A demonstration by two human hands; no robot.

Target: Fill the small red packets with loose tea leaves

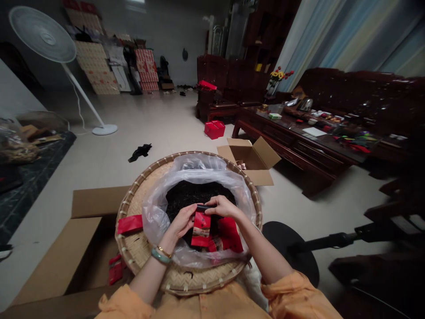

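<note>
Red foil pouch (201, 229), we note, stands upright above the black loose tea (195, 197) in the bamboo tray (186, 283), long axis vertical, left grip (181, 221) pinching its side, right grip (222, 206) closed over its top edge.

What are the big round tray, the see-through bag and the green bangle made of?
The round tray looks like woven bamboo: pale, matte crossing strips. The see-through bag looks like thin plastic, glossy and crinkled. The green bangle looks like polished jade or glass, smooth and shiny; I can't tell which.
</note>
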